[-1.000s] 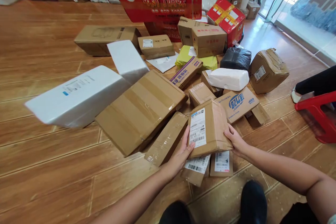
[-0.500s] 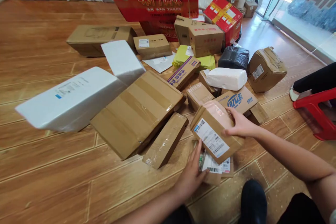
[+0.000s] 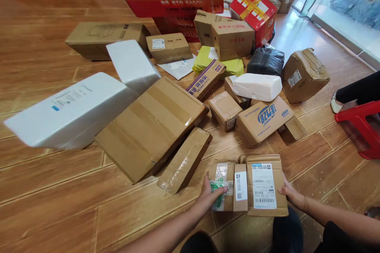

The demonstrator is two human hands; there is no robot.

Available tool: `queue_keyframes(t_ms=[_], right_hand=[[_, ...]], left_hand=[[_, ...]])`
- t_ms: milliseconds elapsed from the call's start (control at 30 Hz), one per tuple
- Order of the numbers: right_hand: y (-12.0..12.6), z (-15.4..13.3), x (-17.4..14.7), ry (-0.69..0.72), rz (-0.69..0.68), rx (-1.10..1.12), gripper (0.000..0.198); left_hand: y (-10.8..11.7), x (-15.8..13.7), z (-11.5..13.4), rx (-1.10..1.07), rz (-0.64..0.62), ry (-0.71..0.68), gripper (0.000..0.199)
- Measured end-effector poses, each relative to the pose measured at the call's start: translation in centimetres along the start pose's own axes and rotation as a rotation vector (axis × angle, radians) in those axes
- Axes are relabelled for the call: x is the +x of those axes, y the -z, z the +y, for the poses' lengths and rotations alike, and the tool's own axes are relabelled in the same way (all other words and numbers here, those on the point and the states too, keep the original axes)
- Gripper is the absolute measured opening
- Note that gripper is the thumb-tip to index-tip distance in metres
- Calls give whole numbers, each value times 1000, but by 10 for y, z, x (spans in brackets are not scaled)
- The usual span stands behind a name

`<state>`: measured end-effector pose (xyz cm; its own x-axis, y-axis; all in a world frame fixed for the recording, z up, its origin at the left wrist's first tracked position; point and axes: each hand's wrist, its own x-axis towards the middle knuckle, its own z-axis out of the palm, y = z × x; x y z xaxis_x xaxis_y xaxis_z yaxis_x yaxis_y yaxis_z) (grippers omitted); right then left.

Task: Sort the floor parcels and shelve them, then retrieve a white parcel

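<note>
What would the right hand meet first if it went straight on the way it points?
The big-labelled box: the right hand touches its side. Beyond that, the narrow box beside it seems next, though depth is unclear.

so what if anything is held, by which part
The left hand grips the green-taped box by its left side; the right hand the broad labelled box by its right edge.
</note>
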<state>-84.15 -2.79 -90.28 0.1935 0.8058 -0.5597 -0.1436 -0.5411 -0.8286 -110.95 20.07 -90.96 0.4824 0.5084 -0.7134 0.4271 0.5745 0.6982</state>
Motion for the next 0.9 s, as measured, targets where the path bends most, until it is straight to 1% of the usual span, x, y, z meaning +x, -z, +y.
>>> queue_keyframes(t_ms=[33, 100, 167, 233, 267, 300, 333, 367, 400, 433, 467, 500, 533, 567, 600, 667, 733, 800, 867, 900], right_hand=[[1, 7, 3, -18, -32, -14, 107], [9, 17, 8, -65, -83, -26, 97], [18, 20, 12, -112, -145, -7, 91], [26, 16, 17, -149, -200, 6, 94], [29, 10, 19, -131, -157, -24, 97], [31, 2, 20, -78, -52, -95, 100], [31, -10, 21, 12, 98, -209, 102], [29, -23, 21, 142, 249, -349, 104], [24, -38, 21, 297, 343, -496, 106], [16, -53, 22, 442, 353, -638, 110], [5, -67, 23, 568, 253, -753, 113], [-9, -79, 26, 650, 59, -845, 121], [-25, -88, 30, 634, -108, -928, 132], [-42, -93, 35, 570, -207, -991, 140], [-57, -96, 41, 511, -258, -1044, 144], [-80, -97, 50, 403, -284, -1106, 139], [-89, -99, 54, 357, -286, -1093, 131], [-89, -109, 50, 375, -276, -1030, 128], [-93, -126, 42, 451, -260, -1004, 129], [-99, -136, 40, 498, -262, -1026, 130]], left_hand=[[2, -3, 2, -47, -1, 19, 119], [8, -8, 4, -194, -59, 93, 115], [16, -10, 0, -285, -116, 145, 118], [21, -7, -8, -276, -98, 144, 128], [23, -5, -13, -245, -79, 127, 134], [23, -1, -17, -206, -53, 104, 139], [22, 2, -20, -164, -26, 76, 145], [21, 5, -21, -125, -3, 48, 150], [20, 7, -20, -88, 13, 25, 154], [18, 9, -18, -57, 24, 18, 156], [16, 8, -13, -37, 12, 27, 155], [14, 7, -7, -30, -21, 47, 151], [12, 4, 0, -33, -64, 74, 145], [10, 0, 7, -47, -103, 96, 140], [9, -4, 14, -67, -133, 107, 135], [6, -13, 26, -105, -150, 107, 129], [4, -18, 31, -112, -141, 98, 126], [4, -20, 33, -109, -138, 98, 123], [6, -19, 34, -149, -139, 121, 118], [7, -18, 35, -187, -145, 159, 116]])
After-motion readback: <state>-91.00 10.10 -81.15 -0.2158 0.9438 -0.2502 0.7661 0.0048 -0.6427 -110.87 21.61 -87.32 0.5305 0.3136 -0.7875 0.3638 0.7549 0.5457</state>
